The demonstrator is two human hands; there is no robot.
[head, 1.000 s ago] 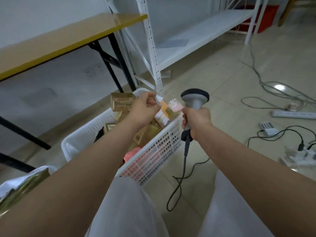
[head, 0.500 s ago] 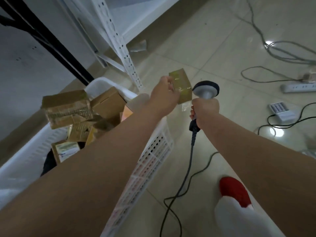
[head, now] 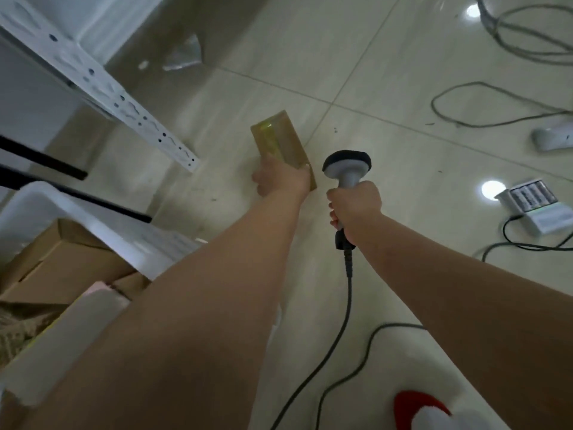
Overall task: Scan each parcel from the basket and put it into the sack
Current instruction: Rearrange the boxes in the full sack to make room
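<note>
My left hand (head: 280, 178) grips a small brown cardboard parcel (head: 279, 139) wrapped in yellowish tape, held out above the floor tiles. Just to its right, my right hand (head: 355, 209) grips the grey handle of a barcode scanner (head: 347, 166); its dark head sits beside the parcel's near end. The scanner's black cable (head: 344, 321) hangs down to the floor. The white plastic basket (head: 102, 225) is at the lower left, with several brown boxes (head: 62, 268) inside. No sack is in view.
A white perforated shelf post (head: 124, 103) stands on the floor at upper left. Grey and black cables (head: 496, 119), a power strip (head: 555, 138) and a white battery charger (head: 533, 203) lie on the tiles at right. A red slipper (head: 418, 408) shows at the bottom.
My left hand lifted the parcel out of the basket and carried it forward over the floor, beside the scanner. The view tilted down and the basket slid to the lower left.
</note>
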